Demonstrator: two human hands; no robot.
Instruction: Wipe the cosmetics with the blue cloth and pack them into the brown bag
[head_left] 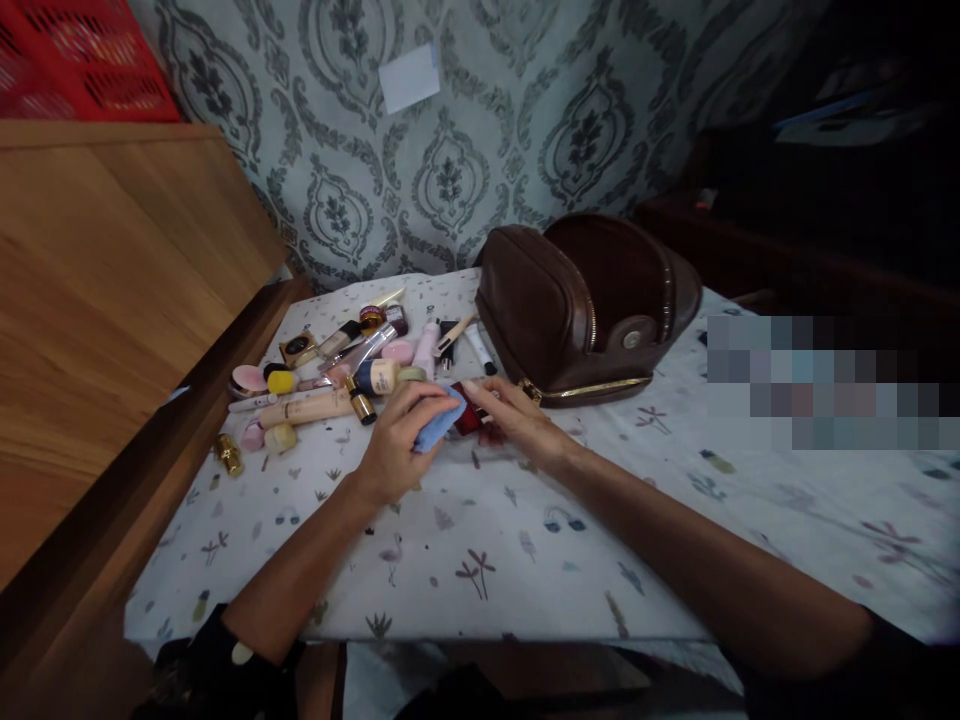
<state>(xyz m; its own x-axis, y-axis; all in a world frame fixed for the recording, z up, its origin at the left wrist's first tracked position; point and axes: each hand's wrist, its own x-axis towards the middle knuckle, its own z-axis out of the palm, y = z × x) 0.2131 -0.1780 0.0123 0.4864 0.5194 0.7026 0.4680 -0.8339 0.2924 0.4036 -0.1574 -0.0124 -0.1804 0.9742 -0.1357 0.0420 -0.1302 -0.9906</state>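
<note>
My left hand (401,440) is closed around a folded blue cloth (439,420). Its edge meets a small dark red item (466,412), which my right hand (521,420) grips from the other side. The red item looks glossy, but fingers cover much of it and I cannot tell its kind. Just beyond my left hand lie a foundation bottle with a dark band (375,377), a small black-and-gold bottle (361,400) and a long beige tube (307,406). Behind my right hand stands a brown toiletry bag (540,310), unzipped, its flap raised.
Several cosmetics lie at the table's left, among them a pink tube (427,345), a yellow-capped item (281,381) and a gold bottle (228,455). A printed tablecloth (480,570) covers the table. A wooden cabinet (127,260) borders the left, with a red basket (82,60) on top.
</note>
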